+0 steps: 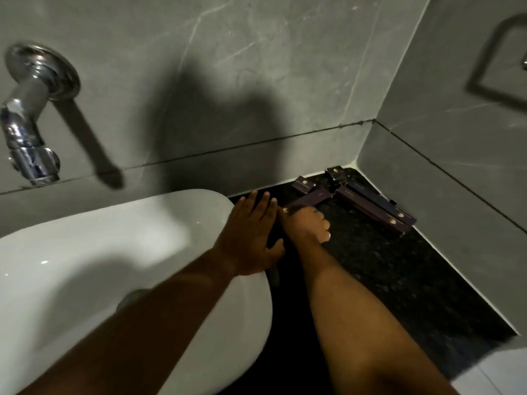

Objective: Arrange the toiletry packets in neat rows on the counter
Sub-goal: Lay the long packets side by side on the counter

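Right hand [306, 223] curled closed around near end of long purple packet [309, 201], long axis running up-right toward packet cluster [370, 203] in counter [399, 266] corner. Left hand [251, 238] flat, fingers spread, empty, just left.

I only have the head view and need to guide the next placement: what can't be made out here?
- Print on the dark packets by the corner: too small and dim to read.
- Packet in the right hand: near end covered by fingers.
- Counter under both forearms: hidden.
- Left hand: palm contact with the basin rim unclear.
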Demonstrator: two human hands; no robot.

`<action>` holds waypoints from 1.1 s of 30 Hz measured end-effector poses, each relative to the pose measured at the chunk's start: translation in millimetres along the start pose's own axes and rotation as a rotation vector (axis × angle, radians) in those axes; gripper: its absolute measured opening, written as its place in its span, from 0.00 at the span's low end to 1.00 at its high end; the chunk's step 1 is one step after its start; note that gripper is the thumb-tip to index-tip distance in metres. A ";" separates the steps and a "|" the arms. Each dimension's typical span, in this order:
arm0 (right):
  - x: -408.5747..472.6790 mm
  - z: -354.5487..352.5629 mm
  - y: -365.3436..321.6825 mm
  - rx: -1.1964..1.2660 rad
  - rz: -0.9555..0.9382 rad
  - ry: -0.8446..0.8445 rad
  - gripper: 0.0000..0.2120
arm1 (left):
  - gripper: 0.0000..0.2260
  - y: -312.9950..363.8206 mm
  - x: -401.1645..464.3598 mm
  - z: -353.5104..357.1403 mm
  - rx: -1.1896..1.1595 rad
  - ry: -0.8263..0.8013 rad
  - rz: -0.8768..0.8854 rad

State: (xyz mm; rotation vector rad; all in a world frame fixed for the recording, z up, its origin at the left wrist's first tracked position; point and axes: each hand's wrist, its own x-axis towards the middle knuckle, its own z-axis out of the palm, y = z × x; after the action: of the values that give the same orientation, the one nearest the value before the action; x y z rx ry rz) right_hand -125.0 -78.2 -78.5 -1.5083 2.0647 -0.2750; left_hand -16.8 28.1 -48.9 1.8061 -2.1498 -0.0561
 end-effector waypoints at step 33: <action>-65.7 -48.2 256.6 -0.106 -0.319 0.246 0.29 | 0.35 -6.2 4.6 -1.5 0.032 -0.018 -0.013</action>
State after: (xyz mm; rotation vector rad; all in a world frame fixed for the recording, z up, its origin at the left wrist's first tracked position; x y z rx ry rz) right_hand -345.6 63.6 -139.7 -1.9554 2.0410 -0.5022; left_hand -11.2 22.7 -48.0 1.8441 -2.1630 -0.0412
